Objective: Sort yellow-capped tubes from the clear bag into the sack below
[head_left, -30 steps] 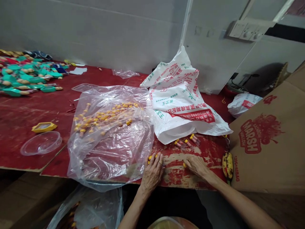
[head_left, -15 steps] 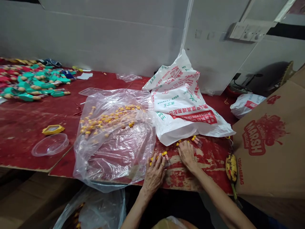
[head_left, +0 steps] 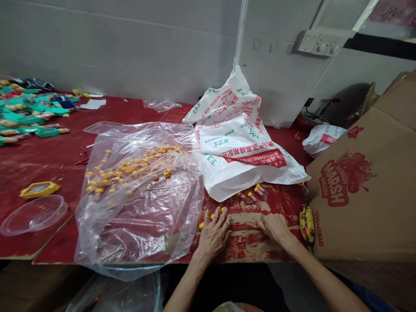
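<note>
My left hand (head_left: 214, 234) lies with its fingers spread over several small yellow-capped tubes (head_left: 212, 215), partly covering them. To the right, my right hand (head_left: 275, 228) rests on the worn red tabletop with its fingers curled together. What those fingers may hold is hidden. Beyond both hands, three small clear tubes with yellow caps and reddish contents (head_left: 255, 197) lie by the open edge of a white printed sack (head_left: 238, 169). Left of my left hand, a large clear plastic bag (head_left: 139, 229) is spread out, with many yellow-capped pieces (head_left: 143, 162) in it.
A cardboard box (head_left: 377, 208) stands at the right, with a spotted banana (head_left: 307, 223) beside it. At the left are a clear plastic lid (head_left: 35, 216), a yellow-framed item (head_left: 40, 189) and a pile of green-clad figures (head_left: 35, 115). Behind is a wall with switches (head_left: 325, 43).
My right hand has drawn back toward me from the tubes near the sack, leaving three in view. My left hand stays over its tubes, fingers more spread. The view has shifted right.
</note>
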Available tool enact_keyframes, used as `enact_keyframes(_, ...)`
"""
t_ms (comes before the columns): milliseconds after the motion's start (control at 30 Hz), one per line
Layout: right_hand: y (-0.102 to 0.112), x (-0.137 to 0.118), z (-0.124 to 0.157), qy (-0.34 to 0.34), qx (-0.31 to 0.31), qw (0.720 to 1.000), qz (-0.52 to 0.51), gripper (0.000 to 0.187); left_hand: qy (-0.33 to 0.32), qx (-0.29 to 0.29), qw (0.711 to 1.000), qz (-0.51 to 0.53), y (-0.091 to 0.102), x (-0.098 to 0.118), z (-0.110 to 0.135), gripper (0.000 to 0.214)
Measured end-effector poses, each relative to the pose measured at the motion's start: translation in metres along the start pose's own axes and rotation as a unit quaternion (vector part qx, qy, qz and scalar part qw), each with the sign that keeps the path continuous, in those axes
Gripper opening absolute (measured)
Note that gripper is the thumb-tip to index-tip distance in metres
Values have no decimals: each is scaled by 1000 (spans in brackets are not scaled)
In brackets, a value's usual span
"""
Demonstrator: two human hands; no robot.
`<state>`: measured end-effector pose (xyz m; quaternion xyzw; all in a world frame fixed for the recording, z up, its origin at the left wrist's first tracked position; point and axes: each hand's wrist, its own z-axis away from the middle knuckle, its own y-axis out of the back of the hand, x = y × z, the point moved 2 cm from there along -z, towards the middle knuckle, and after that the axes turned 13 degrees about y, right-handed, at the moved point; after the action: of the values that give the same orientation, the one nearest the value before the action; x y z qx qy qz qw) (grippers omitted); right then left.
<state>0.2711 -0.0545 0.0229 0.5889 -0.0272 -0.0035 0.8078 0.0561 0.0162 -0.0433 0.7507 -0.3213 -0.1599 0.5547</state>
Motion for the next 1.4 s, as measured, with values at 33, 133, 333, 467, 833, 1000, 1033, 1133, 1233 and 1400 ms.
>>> enact_keyframes(33,-1,0,-2,-1,-13,1000,1,29,2,0,1000,0,0,0,0,47)
enact_keyframes(133,-6,-5,-9,11,-50,999,-10,25,13,1,1000,4,0,-2,3,46)
enact_keyframes(333,-14,-6,-12,5,-45,999,-28,27,32,7,999,19,5,-4,5,43)
enact_keyframes(467,-15,-7,-12,8,14,999,-51,32,32,25,999,19,5,-4,4,42)
enact_keyframes(833,-11,-68,-47,84,245,962,-87,24,17,58,998,-16,1,-3,3,56)
enact_keyframes(1000,1,-37,-77,-17,250,967,-44,21,-4,12,999,-33,3,4,-8,59)
enact_keyframes(1033,2,-35,-82,-23,242,969,-38,20,-4,-2,999,-33,3,5,-10,58)
enact_keyframes(1133,0,-37,-84,-6,217,976,-30,20,-2,-30,999,-36,0,7,-12,57)
enact_keyframes(1233,-4,-35,-60,28,178,983,-37,22,-2,-38,999,-39,-1,7,-10,56)
enact_keyframes(1400,-7,2,-2,12,63,998,-15,32,-1,-47,999,-20,2,7,-9,55)
